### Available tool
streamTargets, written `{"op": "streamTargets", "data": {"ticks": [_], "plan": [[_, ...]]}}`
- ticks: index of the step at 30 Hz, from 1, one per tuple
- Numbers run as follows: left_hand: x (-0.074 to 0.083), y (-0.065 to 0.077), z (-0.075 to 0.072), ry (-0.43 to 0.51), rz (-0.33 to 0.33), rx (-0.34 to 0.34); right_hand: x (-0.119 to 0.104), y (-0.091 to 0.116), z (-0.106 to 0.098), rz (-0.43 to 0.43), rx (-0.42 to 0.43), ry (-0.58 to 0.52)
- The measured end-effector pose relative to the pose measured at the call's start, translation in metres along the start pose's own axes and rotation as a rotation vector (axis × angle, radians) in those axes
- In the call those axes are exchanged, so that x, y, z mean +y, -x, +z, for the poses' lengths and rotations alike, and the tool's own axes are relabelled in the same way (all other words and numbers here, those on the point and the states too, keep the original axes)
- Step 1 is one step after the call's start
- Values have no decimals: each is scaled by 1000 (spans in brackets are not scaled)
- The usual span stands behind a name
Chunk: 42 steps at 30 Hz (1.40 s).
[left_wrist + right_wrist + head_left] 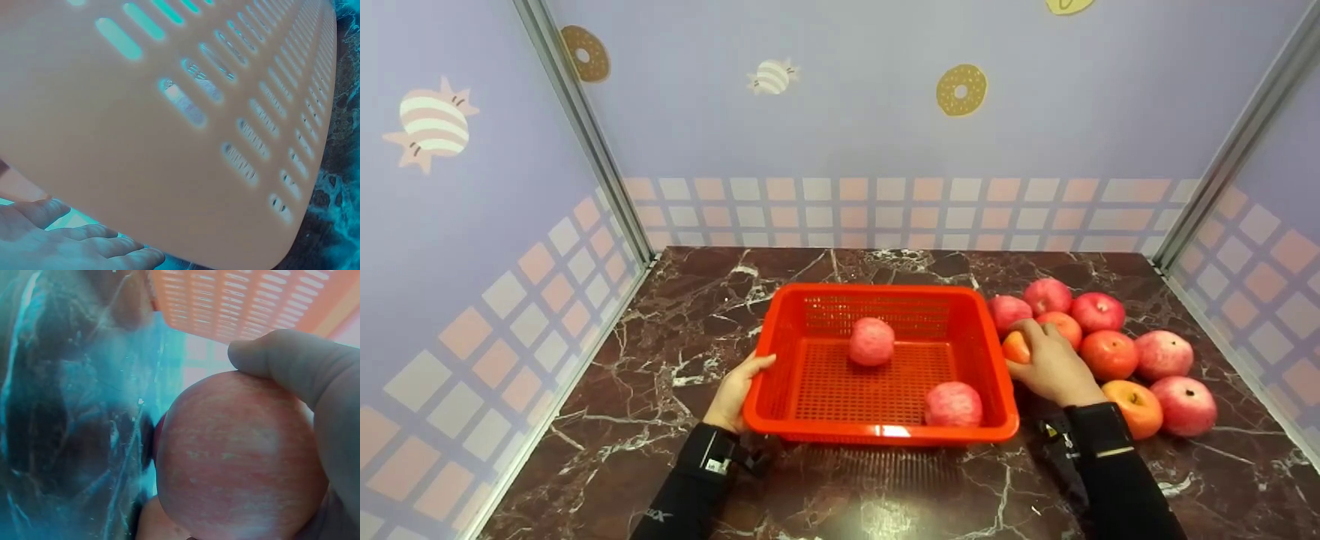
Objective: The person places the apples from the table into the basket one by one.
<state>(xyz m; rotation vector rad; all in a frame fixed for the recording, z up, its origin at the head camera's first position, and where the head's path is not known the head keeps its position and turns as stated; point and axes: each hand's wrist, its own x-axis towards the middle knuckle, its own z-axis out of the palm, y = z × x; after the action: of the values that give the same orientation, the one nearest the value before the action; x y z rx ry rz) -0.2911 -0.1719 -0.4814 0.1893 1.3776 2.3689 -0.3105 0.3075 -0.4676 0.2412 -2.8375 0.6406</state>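
Observation:
A red plastic basket (885, 431) with slotted walls stands in the middle of the table. Two pinkish-red apples lie in it: one apple (872, 342) toward the back, another apple (953, 405) at the front right corner. At the basket's left side is my left hand (735, 394), its fingertips right at the rim; in the left wrist view its fingers (93, 233) look extended along the slotted wall. My right hand (1054, 367), just right of the basket, grips an orange-red apple (242, 455) between thumb and fingers. Part of that apple is hidden by the hand in the head view.
Several more apples crowd the right of the table around my right hand, among them a yellow-orange apple (1134, 409) and a red apple (1183, 406). Patterned walls (870, 135) enclose the dark marbled table (660, 390) at the back and sides.

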Motion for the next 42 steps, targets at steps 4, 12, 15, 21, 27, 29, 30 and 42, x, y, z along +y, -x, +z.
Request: {"op": "streamTargets", "data": {"ticks": [4,12,15,21,27,29,30,42], "plan": [[1,0,1,-3,-11,18,-2,1,-5,6,20,-7],[3,0,1,-4,-8,38,-10,-1,-17,-23,63,-30],[3,0,0,-5,-6,43,-15,-1,-24,-29,85,-44],[4,2,-1,-1,-13,43,-33,-1,-39,-47,137,-107],[4,2,0,1,-8,45,-56,-6,-49,-118,173,-119],[4,1,0,-1,-7,43,-64,-8,-50,-133,169,-111],[4,1,0,-5,-7,43,-67,-8,-51,-135,167,-99],[0,-1,3,-51,-24,62,-101,-25,-45,-256,46,-96]]}}
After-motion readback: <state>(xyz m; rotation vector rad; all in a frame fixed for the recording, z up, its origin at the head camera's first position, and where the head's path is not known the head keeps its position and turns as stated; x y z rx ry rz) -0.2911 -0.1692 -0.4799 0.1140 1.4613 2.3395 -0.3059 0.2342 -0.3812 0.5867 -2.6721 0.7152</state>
